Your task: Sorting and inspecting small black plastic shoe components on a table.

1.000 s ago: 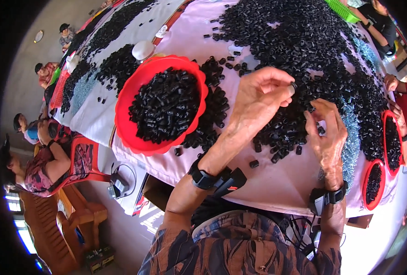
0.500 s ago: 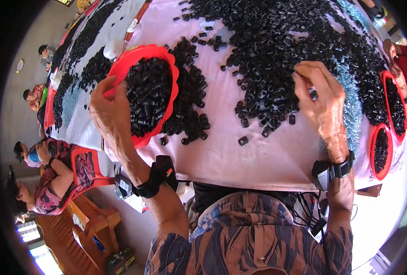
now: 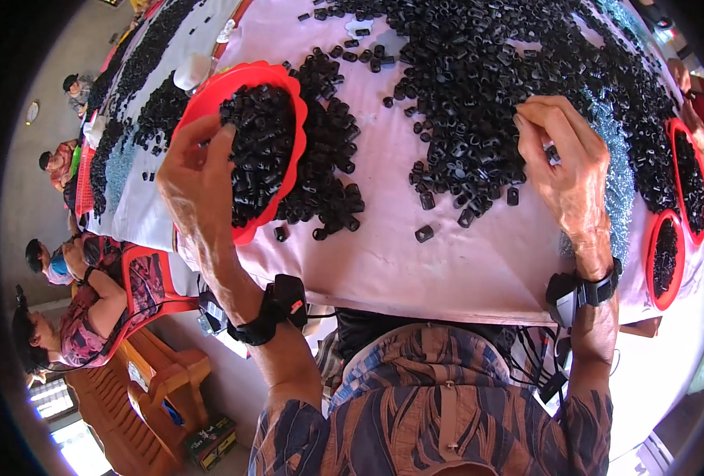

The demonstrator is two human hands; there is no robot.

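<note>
My left hand is at the left side of a red scalloped bowl. Its fingers curl in over the rim, with thumb and fingertips close together; whatever they hold is hidden. Small, short black tube-like pieces heap up inside the bowl. Over the right part of a large spread of similar black pieces, my right hand is bent into a pinch. Thumb and index tips nearly meet there, and I cannot make out anything between them. More black pieces lie against the bowl's right side.
A pale pink cloth covers the table. Silvery-blue tinsel-like material runs beyond my right hand. Two red containers of black pieces, one nearer, stand at the right beside another person's arm. A person sits at the left.
My left hand has tilted inward, its fingertips drawing together over the bowl's rim. My right hand has shifted slightly right, still pinched. The whole view has moved a little.
</note>
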